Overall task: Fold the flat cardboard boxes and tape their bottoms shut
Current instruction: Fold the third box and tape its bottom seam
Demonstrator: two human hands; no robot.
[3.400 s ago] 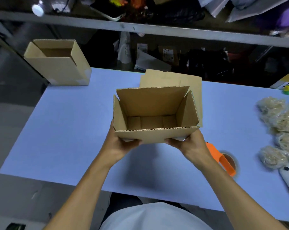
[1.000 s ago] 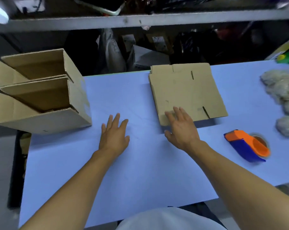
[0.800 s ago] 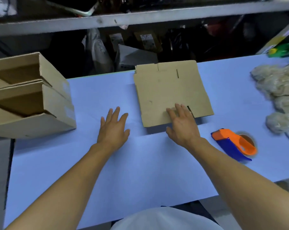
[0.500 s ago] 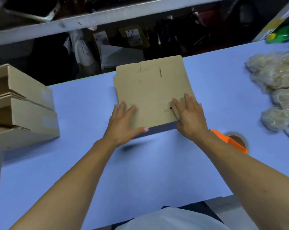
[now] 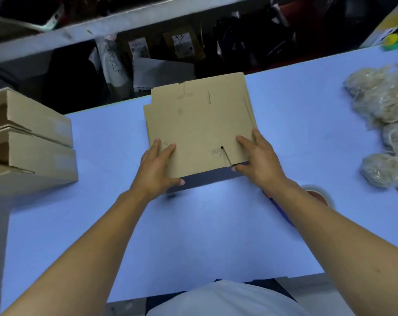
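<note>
Step in hand, by the look of it: lifting the flat brown corrugated cardboard box blank (image 5: 199, 124) off the pale blue desk (image 5: 193, 236) to open it into a tube. Best done by raising the near edge evenly with both hands, then pushing opposite creases toward each other so the walls square up; uneven pull would likely skew the panels or crease a flap at the slot near the right thumb.

Blank at mid-desk, far edge reaching the desk's far rim, near edge tilted up off the surface with a dark shadow beneath.

Left hand (image 5: 157, 169): gripping the near-left corner, fingers flat on top, thumb curled under the edge. Right hand (image 5: 259, 158): holding the near-right corner likewise, fingers spread on top, thumb tucked at the underside.

Folded brown cardboard boxes (image 5: 31, 142) stacked at the left edge, clear tape visible on their sides. Tape dispenser (image 5: 316, 197) near right, mostly hidden behind the right forearm. Bundles of pale fibrous stuffing (image 5: 385, 106) at far right.
</note>
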